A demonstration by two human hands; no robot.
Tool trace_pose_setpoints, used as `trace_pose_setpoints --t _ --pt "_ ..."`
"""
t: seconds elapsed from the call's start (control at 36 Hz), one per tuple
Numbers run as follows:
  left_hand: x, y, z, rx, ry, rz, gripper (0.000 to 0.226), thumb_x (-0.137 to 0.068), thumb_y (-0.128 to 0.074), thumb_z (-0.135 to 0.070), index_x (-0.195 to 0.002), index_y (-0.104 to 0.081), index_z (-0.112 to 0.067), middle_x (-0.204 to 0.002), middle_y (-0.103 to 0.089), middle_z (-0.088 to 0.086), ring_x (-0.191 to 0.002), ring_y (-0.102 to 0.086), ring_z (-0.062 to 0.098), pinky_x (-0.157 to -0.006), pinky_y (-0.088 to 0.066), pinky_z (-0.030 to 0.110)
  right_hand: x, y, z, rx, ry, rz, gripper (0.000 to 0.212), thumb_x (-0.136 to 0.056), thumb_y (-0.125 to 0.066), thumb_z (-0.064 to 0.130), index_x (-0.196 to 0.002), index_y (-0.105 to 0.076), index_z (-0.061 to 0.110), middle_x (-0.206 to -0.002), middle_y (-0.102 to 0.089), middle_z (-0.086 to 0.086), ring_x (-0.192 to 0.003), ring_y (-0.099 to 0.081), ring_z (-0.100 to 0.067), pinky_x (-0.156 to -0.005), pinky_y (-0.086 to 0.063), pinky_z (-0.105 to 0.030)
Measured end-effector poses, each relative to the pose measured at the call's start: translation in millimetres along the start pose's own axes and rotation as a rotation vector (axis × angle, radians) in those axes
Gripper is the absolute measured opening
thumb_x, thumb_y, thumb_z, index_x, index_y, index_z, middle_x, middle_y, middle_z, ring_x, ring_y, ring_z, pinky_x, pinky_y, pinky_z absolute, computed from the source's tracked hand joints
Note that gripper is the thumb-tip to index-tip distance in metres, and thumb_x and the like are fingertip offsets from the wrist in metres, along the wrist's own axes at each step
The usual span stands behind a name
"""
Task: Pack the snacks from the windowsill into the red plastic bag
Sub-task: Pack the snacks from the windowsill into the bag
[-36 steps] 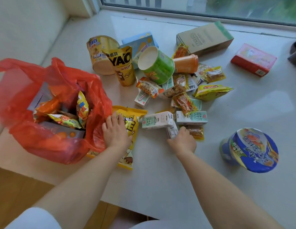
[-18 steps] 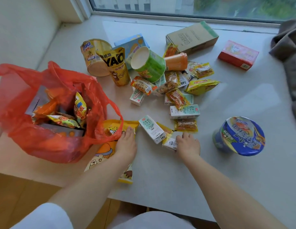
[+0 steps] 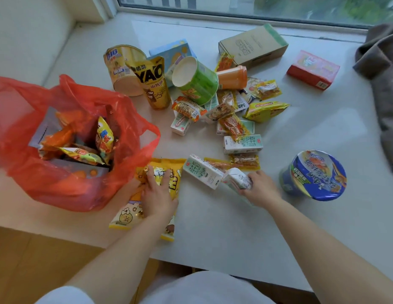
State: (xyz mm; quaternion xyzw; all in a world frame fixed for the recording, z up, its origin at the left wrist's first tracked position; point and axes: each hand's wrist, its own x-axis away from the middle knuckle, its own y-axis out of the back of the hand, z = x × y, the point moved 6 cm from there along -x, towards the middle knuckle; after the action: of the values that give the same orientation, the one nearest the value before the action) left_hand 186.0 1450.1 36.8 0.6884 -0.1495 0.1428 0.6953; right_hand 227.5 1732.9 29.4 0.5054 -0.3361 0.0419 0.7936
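Beside the red plastic bag (image 3: 66, 139), the flat yellow snack packet (image 3: 147, 194) is pressed under the spread left hand (image 3: 158, 194); a small white carton (image 3: 237, 179) is gripped by the right hand (image 3: 260, 188), farther from the bag's mouth.

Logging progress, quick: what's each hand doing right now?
Left hand: fingers spread, pressing the yellow snack bag, not closed around it.
Right hand: closed on a small white carton.
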Motion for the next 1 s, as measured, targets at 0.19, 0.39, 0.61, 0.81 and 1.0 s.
trace_pose_setpoints --t 0.19,0.39,0.61,0.81,1.0 --pt "10.5 1.2 12.2 0.176 0.153 0.008 0.108 -0.079 -0.065 -0.055 -0.151 0.007 -0.019 -0.156 0.012 0.017 -0.129 -0.045 0.03 -0.083 -0.05 0.032 -13.6 8.6 16.5 0.148 0.182 0.14 0.059 -0.079 -0.065 0.051 -0.127 -0.054 0.018 -0.14 -0.036 -0.007 -0.127 -0.031 -0.024 -0.106 -0.031 -0.036" --pt "20.5 -7.6 7.4 0.33 0.205 -0.002 0.092 -0.081 -0.055 -0.064 -0.151 -0.008 -0.028 -0.156 -0.008 0.01 -0.135 -0.035 0.027 -0.106 -0.029 0.041 -21.3 -1.1 48.6 0.332 0.372 0.292 0.056 -0.076 -0.067 0.053 -0.125 -0.056 0.029 -0.151 -0.02 -0.001 -0.142 -0.008 -0.027 -0.116 -0.018 -0.045" --pt "31.1 -18.1 20.1 0.602 0.15 -0.028 0.06 -0.091 -0.043 -0.055 -0.144 -0.014 -0.05 -0.156 -0.001 -0.008 -0.136 -0.033 0.028 -0.102 -0.041 0.045 -42.5 4.8 67.8 0.116 0.356 0.346 0.05 -0.078 -0.069 0.046 -0.123 -0.059 0.026 -0.147 -0.025 -0.002 -0.137 -0.021 -0.026 -0.115 -0.019 -0.045" --pt "39.6 -24.4 44.9 0.728 0.239 -0.038 0.1 -0.081 -0.068 -0.044 -0.147 0.006 -0.042 -0.154 0.01 -0.008 -0.12 -0.051 0.024 -0.085 -0.051 0.035 -53.4 6.4 82.1 0.086 0.354 0.255 0.056 -0.076 -0.072 0.043 -0.124 -0.057 0.017 -0.143 -0.03 -0.008 -0.133 -0.029 -0.025 -0.111 -0.025 -0.036" --pt "42.0 -53.4 46.9 0.955 0.64 0.127 0.111 -0.067 -0.079 -0.048 -0.149 -0.011 -0.016 -0.147 -0.038 0.011 -0.127 -0.046 0.032 -0.1 -0.041 0.04 -41.4 -22.4 83.3 0.144 0.352 0.177 0.073 -0.069 -0.076 0.041 -0.131 -0.044 0.021 -0.139 -0.034 -0.006 -0.127 -0.035 -0.026 -0.103 -0.035 -0.038"
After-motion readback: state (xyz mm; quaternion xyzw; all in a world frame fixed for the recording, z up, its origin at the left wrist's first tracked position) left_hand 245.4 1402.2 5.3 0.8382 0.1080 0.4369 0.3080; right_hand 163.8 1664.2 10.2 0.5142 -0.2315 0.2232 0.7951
